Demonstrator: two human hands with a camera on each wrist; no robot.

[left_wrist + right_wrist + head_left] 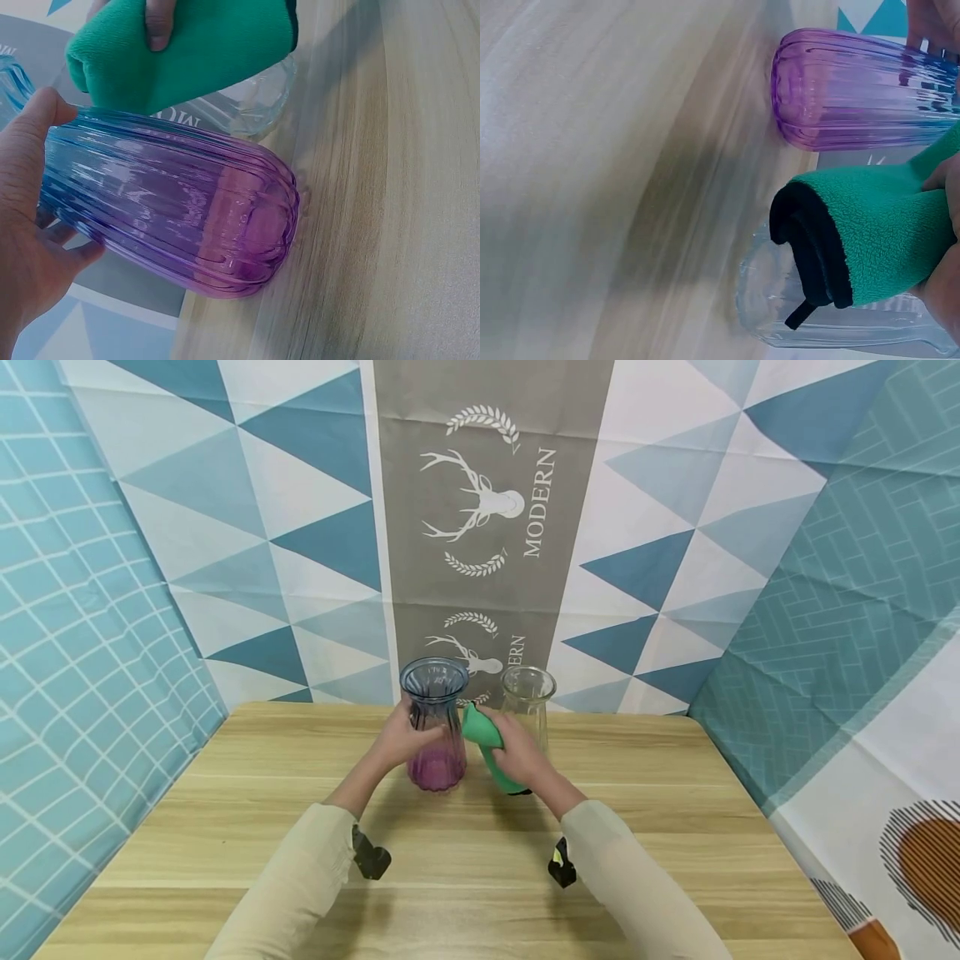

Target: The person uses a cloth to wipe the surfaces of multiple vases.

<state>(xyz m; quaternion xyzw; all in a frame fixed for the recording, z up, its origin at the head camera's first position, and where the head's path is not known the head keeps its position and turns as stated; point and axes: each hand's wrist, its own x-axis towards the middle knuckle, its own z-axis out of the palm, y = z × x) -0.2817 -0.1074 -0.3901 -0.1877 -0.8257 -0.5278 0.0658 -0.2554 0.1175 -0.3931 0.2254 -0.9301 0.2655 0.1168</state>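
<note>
A ribbed glass vase [437,764], blue at the flared rim and purple at the base, stands upright near the back of the table. My left hand [402,739] grips its upper body, thumb on one side and fingers round the other, as the left wrist view shows. In my right hand [519,750] is a folded green cloth [870,225] with a black edge and a small loop. It is held just to the right of the coloured vase. Behind the cloth stands a clear glass vase [529,683], partly hidden by the cloth and right hand.
The wooden table [465,885] ends close behind both vases. A patterned fabric backdrop [315,527] rises along that back edge, with more fabric at the left [82,635] and right [847,635]. Black wrist devices [371,856] hang at both sleeves.
</note>
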